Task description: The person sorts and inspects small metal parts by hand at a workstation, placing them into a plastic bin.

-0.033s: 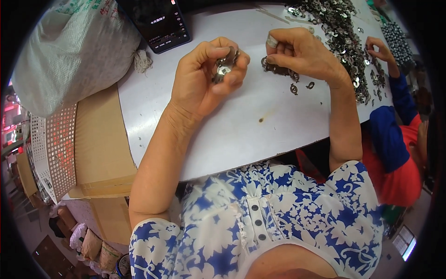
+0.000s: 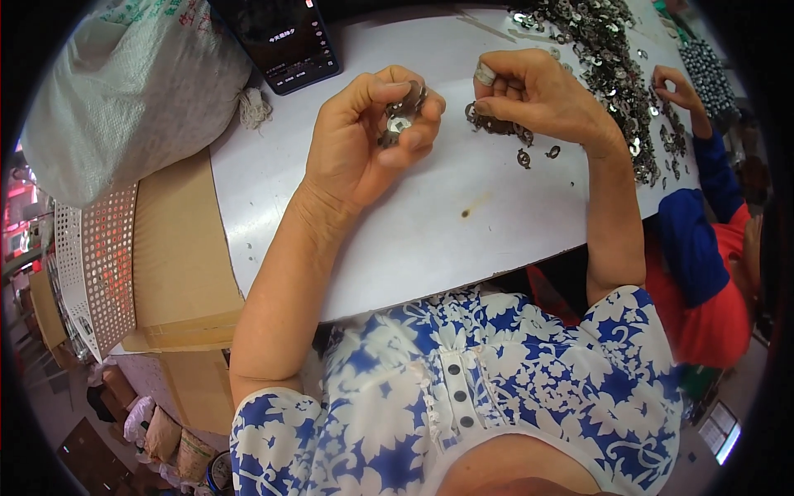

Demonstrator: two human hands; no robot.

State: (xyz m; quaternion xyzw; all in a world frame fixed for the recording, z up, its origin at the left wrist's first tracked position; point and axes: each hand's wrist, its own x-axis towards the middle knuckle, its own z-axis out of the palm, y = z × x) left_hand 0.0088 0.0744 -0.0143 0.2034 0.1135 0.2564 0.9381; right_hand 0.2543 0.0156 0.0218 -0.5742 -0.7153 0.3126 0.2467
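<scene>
My left hand (image 2: 364, 132) is closed around several small stamped metal pieces (image 2: 399, 124), shiny and dark grey, held between thumb and fingers above the white tabletop (image 2: 397, 248). To its right, my right hand (image 2: 533, 95) has its fingers curled, with a pale wrap (image 2: 485, 74) around one fingertip. Its thumb tip meets the edge of a small cluster of dark metal pieces (image 2: 499, 126) on the table. Whether a piece sits between those fingertips is hidden. Two loose ring-shaped pieces, one of them a metal ring (image 2: 553, 152), lie just below that hand.
A large heap of metal pieces (image 2: 608, 66) spreads along the right. Beyond it is another person's hand (image 2: 676, 88). A phone (image 2: 285, 45) stands at the back left, beside a white woven sack (image 2: 141, 99). A cardboard box (image 2: 186, 240) and a perforated white basket (image 2: 99, 256) are at the left.
</scene>
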